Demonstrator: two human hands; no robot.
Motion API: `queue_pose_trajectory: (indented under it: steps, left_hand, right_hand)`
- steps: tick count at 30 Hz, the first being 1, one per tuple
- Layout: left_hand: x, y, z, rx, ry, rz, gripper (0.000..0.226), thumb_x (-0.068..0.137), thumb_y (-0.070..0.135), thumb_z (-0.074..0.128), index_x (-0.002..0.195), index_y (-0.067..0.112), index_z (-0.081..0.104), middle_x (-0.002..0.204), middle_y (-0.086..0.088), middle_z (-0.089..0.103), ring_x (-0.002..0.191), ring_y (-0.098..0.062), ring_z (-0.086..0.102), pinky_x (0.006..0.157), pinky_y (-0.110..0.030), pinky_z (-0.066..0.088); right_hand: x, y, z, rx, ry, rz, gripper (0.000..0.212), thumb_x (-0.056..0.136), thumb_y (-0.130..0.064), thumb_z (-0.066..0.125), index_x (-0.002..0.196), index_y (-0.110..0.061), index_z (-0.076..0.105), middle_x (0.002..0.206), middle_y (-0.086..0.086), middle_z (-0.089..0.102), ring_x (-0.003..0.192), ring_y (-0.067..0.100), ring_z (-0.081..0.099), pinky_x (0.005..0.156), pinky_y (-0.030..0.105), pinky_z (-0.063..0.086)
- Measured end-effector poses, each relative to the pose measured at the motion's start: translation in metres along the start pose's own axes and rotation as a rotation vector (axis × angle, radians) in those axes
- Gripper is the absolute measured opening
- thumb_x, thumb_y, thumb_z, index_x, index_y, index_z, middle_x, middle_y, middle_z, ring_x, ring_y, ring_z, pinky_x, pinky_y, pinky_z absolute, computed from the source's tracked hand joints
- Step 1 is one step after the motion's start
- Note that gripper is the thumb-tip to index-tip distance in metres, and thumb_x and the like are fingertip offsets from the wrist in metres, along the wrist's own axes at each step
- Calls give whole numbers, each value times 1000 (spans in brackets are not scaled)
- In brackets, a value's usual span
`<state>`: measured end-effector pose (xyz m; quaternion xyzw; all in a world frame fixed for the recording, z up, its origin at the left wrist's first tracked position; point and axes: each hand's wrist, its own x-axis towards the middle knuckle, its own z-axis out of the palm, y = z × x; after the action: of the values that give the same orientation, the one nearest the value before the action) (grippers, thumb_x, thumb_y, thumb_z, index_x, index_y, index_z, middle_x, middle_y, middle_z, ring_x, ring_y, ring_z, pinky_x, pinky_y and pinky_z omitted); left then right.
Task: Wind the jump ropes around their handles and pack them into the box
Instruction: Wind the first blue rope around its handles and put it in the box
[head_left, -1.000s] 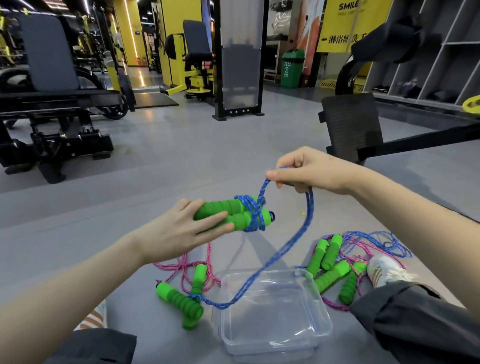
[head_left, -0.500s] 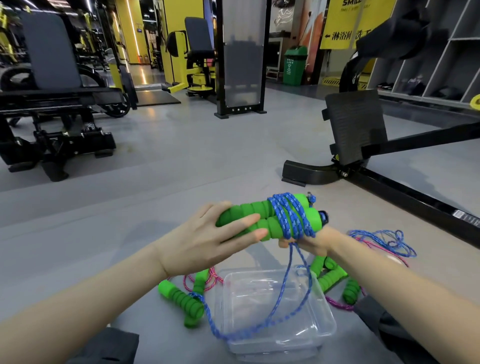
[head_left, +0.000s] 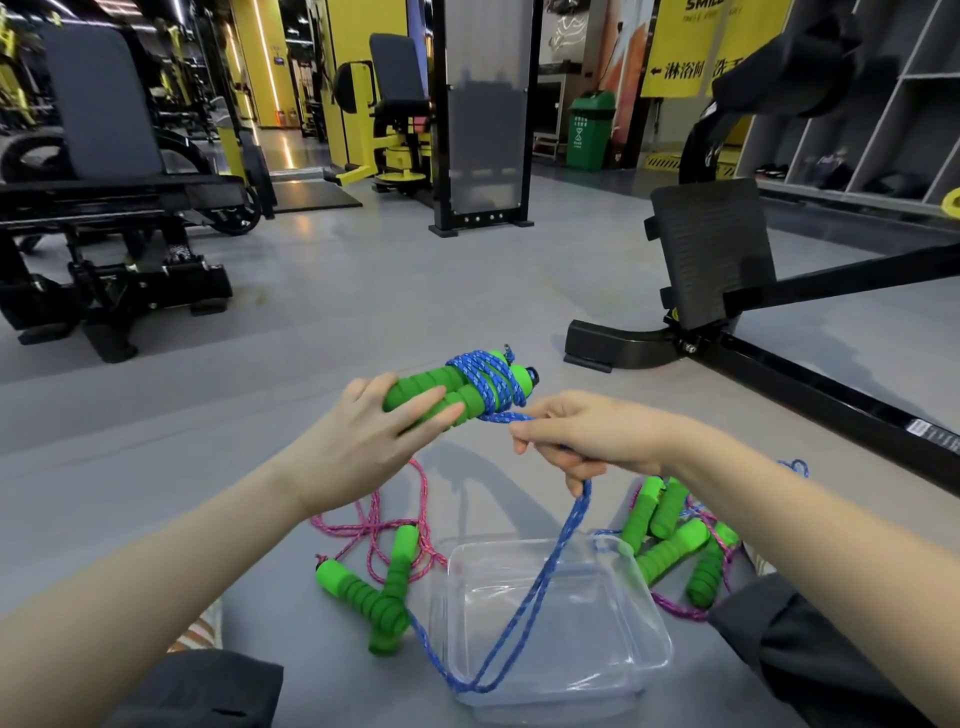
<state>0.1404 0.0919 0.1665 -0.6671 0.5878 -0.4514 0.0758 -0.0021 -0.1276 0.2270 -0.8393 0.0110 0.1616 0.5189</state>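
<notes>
The job is in its early part, judging by how things lie. The left hand (head_left: 363, 441) holds a pair of green handles (head_left: 441, 397) side by side above the floor (head_left: 311, 312), its fingers laid over them and the thumb out of sight beneath. Several turns of blue rope (head_left: 485, 382) are already wound tight round the far end of that pair. The right hand (head_left: 587, 441), just right of the handles, pinches the same rope between thumb and curled fingers, close to where it leaves the coil. From there a long slack length (head_left: 540, 587) drops down, loops across the clear plastic box (head_left: 660, 618) at the near middle and trails onto the floor at its left edge, so a good deal of this rope remains to be wound. Nothing is packed: the box holds only that hanging loop passing over it. To the left of the box lies a pink rope (head_left: 374, 525) in a loose tangle with its two handles (head_left: 387, 597), not wound at all. To the right of the box a heap of more handles (head_left: 670, 540) lies with pink and blue cord tangled among them; how many ropes are there I cannot tell. So one rope is partly wound, the others untouched, and all packing is left.
</notes>
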Motion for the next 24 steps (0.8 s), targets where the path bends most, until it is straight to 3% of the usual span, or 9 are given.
queue_pose_trajectory:
  steps: [4,7,9,12,15,18,21,22,24]
  left_hand:
    - [-10,-4,4,19,-100,59,53,80,5,36,132,15,43,118,-6,61,83,-32,47,61,-35,43]
    - [-22,-8,2,9,-173,118,70,68,4,61,135,14,41,122,-7,54,83,-33,49,62,-37,46]
    - [-22,-5,-3,7,-177,173,73,69,2,60,138,13,39,124,-7,51,88,-35,46,65,-39,48]
    - [-13,9,-13,-30,-119,272,57,85,1,35,140,14,36,126,-6,48,92,-36,44,69,-39,51]
    - [2,28,-26,-80,-17,318,49,97,0,17,138,16,39,131,-5,46,95,-37,45,72,-40,49]
    - [14,38,-38,-127,89,290,41,100,6,26,138,17,37,133,-4,44,98,-38,46,77,-42,43]
    - [18,32,-44,-160,165,211,42,99,10,35,140,17,32,134,-4,44,98,-39,47,81,-42,40]
    - [18,30,-44,-164,177,186,43,98,10,37,140,17,32,134,-4,44,97,-39,48,80,-43,40]
    - [17,28,-42,-164,183,129,43,96,9,39,138,16,36,134,-4,44,94,-39,49,78,-44,45]
  right_hand:
    - [-19,-18,-20,-50,-122,-21,25,98,-21,44,76,-10,52,39,-1,25,28,13,37,53,29,52]
    - [-24,-29,-32,-99,7,-101,28,96,-25,46,74,-11,55,44,1,25,33,11,27,45,23,42]
    - [-21,-31,-40,-204,146,-170,29,95,-29,48,72,-14,57,49,-1,28,40,11,26,44,20,34]
    - [-7,-32,-50,-288,274,-224,30,94,-33,51,69,-17,59,53,-3,27,48,12,25,47,20,30]
    - [4,-33,-52,-279,295,-240,30,92,-35,54,69,-17,60,54,-4,27,49,12,26,49,21,29]
    - [13,-19,-49,-249,296,-222,29,92,-35,54,72,-15,61,52,-5,31,50,12,31,51,20,32]
    - [13,7,-40,2,273,-209,28,84,-41,61,74,-14,62,57,-1,42,53,11,39,54,26,34]
    - [12,18,-36,73,272,-196,29,81,-39,67,81,-10,64,65,3,49,63,13,46,59,26,39]
    - [9,34,-20,-12,314,-148,26,82,-18,67,94,5,63,79,12,54,81,17,44,65,16,42]
